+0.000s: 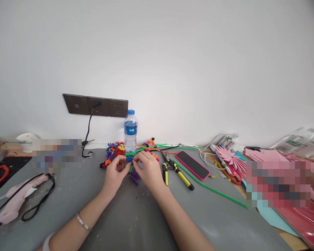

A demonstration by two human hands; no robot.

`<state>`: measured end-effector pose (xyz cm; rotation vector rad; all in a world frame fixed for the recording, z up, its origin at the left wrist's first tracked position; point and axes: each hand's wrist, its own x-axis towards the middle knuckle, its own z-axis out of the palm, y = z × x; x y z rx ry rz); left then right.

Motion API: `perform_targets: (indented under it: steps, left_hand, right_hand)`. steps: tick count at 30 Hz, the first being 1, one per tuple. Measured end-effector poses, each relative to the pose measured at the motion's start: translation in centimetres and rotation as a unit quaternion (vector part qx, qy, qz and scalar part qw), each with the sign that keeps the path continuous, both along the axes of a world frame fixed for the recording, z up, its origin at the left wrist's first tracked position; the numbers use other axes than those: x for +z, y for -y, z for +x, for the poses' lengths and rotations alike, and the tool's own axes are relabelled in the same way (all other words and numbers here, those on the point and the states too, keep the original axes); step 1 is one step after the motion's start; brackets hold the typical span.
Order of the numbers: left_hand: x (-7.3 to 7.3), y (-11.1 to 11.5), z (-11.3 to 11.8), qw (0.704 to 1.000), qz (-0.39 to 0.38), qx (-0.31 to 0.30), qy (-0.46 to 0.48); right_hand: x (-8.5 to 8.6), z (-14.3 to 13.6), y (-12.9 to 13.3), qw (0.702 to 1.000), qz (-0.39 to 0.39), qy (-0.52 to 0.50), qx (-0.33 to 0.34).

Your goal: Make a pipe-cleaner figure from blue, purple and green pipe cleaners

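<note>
A small fuzzy blue piece (130,159), apparently chenille stem, is pinched between the fingers of the left hand (115,174) and right hand (150,171) before the clear plastic blue-capped bottle (131,129), probably light, soft and crushable, best held lightly by its edges.

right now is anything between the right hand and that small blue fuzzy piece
Nothing visible: the small blue fuzzy piece sits between the right hand and the left hand, with purple fuzzy strips lying nearer the wearer.
</note>
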<state>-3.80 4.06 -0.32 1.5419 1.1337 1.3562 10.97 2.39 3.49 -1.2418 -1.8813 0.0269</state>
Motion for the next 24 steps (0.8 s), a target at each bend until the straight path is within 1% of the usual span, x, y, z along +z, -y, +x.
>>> perform_targets:
  steps: [5, 12, 17, 24]
  left_hand:
    - [0.06, -0.02, -0.04, 1.000, 0.000, 0.003, -0.010]
    - [0.15, 0.00, -0.07, 1.000, 0.002, 0.002, -0.011]
    - [0.03, -0.01, -0.10, 1.000, 0.011, -0.003, -0.026]
    - [-0.08, 0.02, -0.09, 0.999, 0.017, -0.010, -0.025]
  right_hand:
    - [-0.10, 0.04, -0.07, 1.000, -0.001, -0.008, 0.003]
    - [-0.02, 0.31, -0.08, 0.999, -0.011, -0.016, 0.039]
    - [-0.16, 0.41, -0.23, 0.999, -0.015, -0.004, 0.033]
    - [-0.18, 0.38, -0.13, 0.999, -0.008, -0.012, 0.035]
